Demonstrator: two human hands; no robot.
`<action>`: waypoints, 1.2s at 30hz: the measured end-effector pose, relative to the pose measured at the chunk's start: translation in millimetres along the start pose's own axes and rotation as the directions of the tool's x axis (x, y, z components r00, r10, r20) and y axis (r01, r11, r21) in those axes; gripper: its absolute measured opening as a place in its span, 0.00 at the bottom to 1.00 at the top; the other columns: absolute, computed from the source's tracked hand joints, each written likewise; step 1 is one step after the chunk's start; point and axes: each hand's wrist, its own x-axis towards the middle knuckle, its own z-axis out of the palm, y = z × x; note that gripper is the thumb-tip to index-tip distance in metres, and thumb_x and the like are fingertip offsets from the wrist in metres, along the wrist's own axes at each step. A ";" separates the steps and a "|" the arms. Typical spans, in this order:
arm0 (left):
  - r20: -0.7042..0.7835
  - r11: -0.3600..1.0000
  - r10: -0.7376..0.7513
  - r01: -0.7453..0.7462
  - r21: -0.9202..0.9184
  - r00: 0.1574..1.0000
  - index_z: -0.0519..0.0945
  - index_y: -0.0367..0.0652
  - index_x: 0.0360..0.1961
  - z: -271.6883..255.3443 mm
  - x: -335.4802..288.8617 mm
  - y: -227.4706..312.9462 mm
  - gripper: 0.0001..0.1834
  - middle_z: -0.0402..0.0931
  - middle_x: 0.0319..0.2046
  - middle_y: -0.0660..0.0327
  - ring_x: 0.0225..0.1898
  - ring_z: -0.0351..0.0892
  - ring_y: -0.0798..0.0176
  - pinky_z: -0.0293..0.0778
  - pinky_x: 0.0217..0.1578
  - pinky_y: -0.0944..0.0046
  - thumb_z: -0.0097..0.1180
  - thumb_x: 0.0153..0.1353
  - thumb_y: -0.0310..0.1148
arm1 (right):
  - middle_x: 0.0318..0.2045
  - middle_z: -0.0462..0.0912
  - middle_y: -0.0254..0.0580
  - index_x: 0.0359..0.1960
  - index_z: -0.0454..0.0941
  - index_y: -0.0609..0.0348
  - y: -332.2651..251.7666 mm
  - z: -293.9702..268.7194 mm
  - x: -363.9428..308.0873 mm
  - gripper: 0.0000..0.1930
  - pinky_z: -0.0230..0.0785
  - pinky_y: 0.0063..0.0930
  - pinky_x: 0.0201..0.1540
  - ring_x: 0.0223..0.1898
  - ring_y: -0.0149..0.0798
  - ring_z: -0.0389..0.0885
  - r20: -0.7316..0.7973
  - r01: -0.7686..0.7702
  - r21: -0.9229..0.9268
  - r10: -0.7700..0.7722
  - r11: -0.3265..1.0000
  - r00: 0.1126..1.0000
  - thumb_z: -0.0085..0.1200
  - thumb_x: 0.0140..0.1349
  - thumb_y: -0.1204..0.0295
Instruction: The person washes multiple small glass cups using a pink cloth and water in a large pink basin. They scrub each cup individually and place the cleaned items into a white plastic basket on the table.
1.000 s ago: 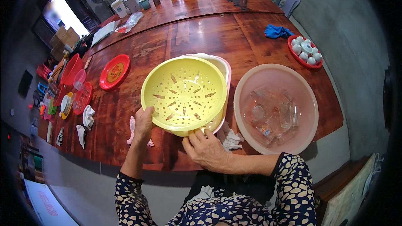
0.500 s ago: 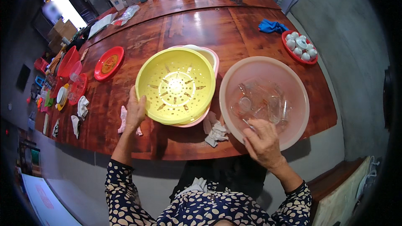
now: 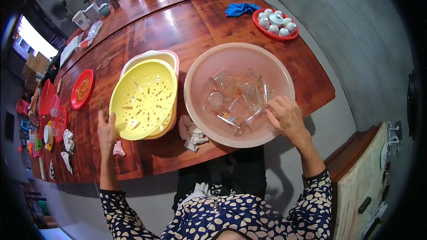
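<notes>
My left hand (image 3: 106,134) is closed on the left rim of a yellow colander (image 3: 144,100), thumb inside and fingers partly hidden beneath. The colander tilts over a pink-and-white basin (image 3: 172,58), which it mostly hides. To the right stands a large pale pink basin (image 3: 194,100). Inside it, several clear drinking glasses (image 3: 251,97) lie jumbled, some on their sides. My right hand (image 3: 287,115) reaches over this basin's right rim, its fingers curled together beside the glasses. Whatever those fingers hold, if anything, cannot be made out.
Crumpled white cloth (image 3: 193,137) lies between the basins, and a pink cloth (image 3: 118,148) near my left wrist. A red tray of white cups (image 3: 276,24) sits far right, beside a blue cloth (image 3: 241,10). A red plate (image 3: 82,89) is on the left.
The view has swung right, so the table things appear farther left. The colander has tilted more, showing more of the basin beneath. My right hand has moved from the basin's near side to its right rim.
</notes>
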 end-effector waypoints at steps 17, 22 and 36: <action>0.402 0.719 0.604 -0.688 0.097 0.688 0.69 0.47 0.53 138.4 -149.0 55.0 0.27 0.69 0.46 0.46 0.45 0.72 0.44 0.73 0.36 0.46 0.59 0.49 0.28 | 0.30 0.79 0.49 0.31 0.79 0.58 -4.8 46.8 27.2 0.08 0.71 0.42 0.38 0.37 0.51 0.79 0.456 0.051 0.063 -0.075 0.997 0.887 0.53 0.55 0.68; 0.363 0.837 0.540 -0.528 -0.143 0.759 0.74 0.41 0.41 138.9 -147.1 31.2 0.13 0.71 0.40 0.48 0.40 0.72 0.42 0.74 0.37 0.48 0.52 0.52 0.22 | 0.28 0.75 0.44 0.35 0.76 0.56 -35.2 37.1 20.2 0.09 0.72 0.39 0.35 0.34 0.47 0.77 0.081 0.139 0.036 -0.141 0.990 0.987 0.57 0.53 0.68; 0.170 0.762 0.648 -0.636 -0.125 0.742 0.76 0.38 0.43 115.1 -153.9 27.5 0.19 0.71 0.44 0.48 0.45 0.72 0.44 0.70 0.46 0.54 0.53 0.46 0.18 | 0.42 0.74 0.46 0.35 0.74 0.61 -150.3 55.4 -23.9 0.10 0.68 0.40 0.50 0.47 0.44 0.75 -0.130 0.539 0.374 -0.533 0.755 0.836 0.50 0.53 0.70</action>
